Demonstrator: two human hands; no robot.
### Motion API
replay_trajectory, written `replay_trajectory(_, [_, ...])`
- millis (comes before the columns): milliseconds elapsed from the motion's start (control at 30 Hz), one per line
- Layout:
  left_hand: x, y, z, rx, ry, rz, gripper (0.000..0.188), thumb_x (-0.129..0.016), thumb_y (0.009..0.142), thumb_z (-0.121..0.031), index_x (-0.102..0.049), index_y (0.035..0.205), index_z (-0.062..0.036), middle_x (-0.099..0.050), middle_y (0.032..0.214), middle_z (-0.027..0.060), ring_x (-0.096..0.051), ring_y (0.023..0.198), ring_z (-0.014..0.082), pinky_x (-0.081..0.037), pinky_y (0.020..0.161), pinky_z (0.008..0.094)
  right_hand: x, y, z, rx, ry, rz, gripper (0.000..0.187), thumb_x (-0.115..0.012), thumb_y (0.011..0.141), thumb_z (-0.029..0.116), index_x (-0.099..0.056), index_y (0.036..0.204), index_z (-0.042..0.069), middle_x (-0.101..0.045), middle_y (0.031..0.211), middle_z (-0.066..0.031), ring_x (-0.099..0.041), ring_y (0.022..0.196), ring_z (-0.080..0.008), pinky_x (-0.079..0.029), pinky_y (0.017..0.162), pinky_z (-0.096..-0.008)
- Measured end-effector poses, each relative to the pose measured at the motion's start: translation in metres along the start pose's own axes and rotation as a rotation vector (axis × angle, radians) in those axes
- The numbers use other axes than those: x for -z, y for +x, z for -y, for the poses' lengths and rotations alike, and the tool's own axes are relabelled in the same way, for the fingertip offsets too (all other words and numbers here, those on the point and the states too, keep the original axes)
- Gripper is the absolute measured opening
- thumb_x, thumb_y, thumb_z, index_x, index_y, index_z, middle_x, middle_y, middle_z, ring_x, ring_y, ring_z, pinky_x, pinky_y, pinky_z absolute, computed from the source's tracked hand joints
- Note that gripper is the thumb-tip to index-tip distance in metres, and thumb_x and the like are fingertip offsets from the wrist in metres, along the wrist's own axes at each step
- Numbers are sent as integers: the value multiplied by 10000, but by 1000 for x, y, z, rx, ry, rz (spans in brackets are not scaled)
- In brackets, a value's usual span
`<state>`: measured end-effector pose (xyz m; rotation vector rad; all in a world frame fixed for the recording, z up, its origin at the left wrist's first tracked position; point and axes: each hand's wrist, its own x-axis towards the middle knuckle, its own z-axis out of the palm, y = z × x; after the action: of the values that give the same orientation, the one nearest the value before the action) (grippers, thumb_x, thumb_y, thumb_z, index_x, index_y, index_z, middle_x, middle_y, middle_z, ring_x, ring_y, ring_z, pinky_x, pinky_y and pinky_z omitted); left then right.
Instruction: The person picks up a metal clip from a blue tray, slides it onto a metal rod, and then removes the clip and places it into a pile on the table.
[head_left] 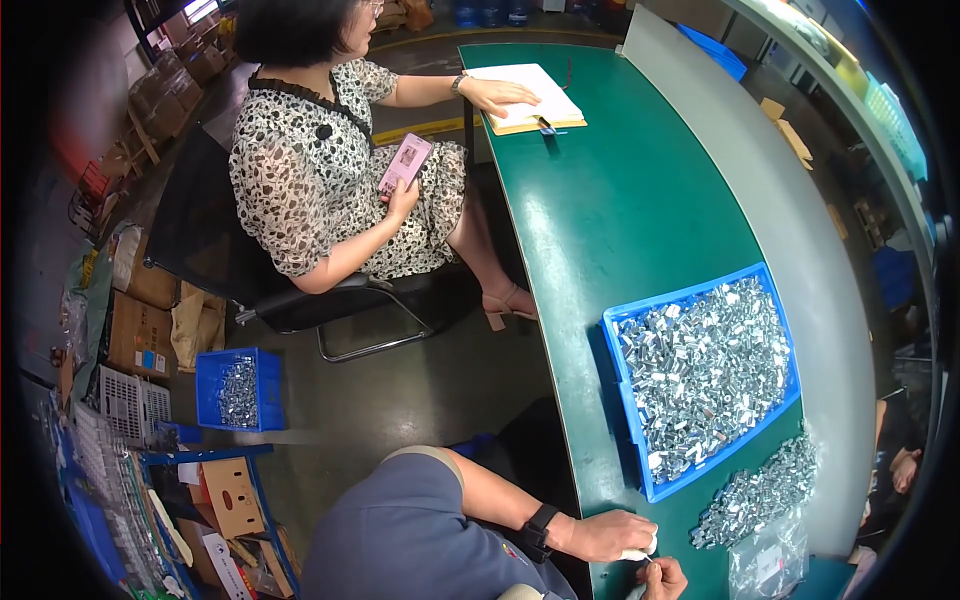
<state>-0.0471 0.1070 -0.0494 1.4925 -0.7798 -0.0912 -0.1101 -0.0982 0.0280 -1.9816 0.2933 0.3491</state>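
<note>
My left hand [605, 535], with a black watch on its wrist, is closed at the table's near edge. Something small and white [640, 552] shows at its fingertips; I cannot tell whether it is held or worn on the fingers. Close beside it, my right hand [664, 578] is closed in a pinch, and what it grips is too small to name. A blue tray [625, 400] full of small silver metal pieces lies just beyond my hands. To their right is a loose pile of similar pieces [760, 492], with a clear plastic bag [770, 560] by it.
A seated person [310, 170] holds a pink phone [405, 165] and rests a hand on an open notebook [520, 90] at the green table's [620, 190] far end. A grey panel [790, 220] borders the table's right. A blue bin [265, 390] of metal pieces stands on the floor.
</note>
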Motion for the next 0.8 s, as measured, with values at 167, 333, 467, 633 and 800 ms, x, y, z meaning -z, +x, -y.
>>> replay_trajectory(167, [1, 1, -1, -15, -40, -23, 125, -634, 874, -126, -584, 875, -12, -555, 881, 120, -584, 874, 331, -472, 740, 439, -2, 1, 9, -32, -29, 5, 212, -615, 990, 153, -681, 895, -24, -673, 775, -62, -591, 692, -130, -477, 638, -274])
replay_trajectory(333, [1, 1, -1, -11, -35, -34, 135, -641, 873, -135, -585, 878, -12, -554, 878, 118, -584, 876, 328, -471, 747, 434, 0, 5, 9, -38, -23, 37, 236, -608, 996, 175, -681, 887, -20, -678, 780, -62, -589, 688, -131, -471, 635, -280])
replay_trajectory(467, [0, 1, -2, 10, -35, -42, 143, -649, 865, -138, -585, 874, -10, -555, 879, 116, -583, 876, 325, -470, 752, 429, -2, 8, 8, -62, 61, 10, 188, -611, 993, 146, -684, 926, -13, -682, 801, -58, -583, 688, -121, -472, 640, -261])
replay_trajectory(633, [2, 2, -4, 34, -32, -41, 132, -651, 858, -123, -585, 870, -8, -555, 872, 119, -580, 872, 329, -469, 751, 434, 3, 16, 3, -29, 53, 19, 160, -607, 988, 117, -683, 937, -14, -673, 797, -56, -581, 692, -116, -475, 646, -248])
replay_trajectory(800, [1, 2, -5, 54, 17, -46, 123, -661, 849, -106, -588, 870, -9, -554, 863, 122, -579, 869, 334, -467, 751, 436, 9, 24, 18, 47, -113, 120, 192, -597, 988, 129, -672, 885, -15, -663, 761, -53, -568, 655, -120, -465, 610, -256])
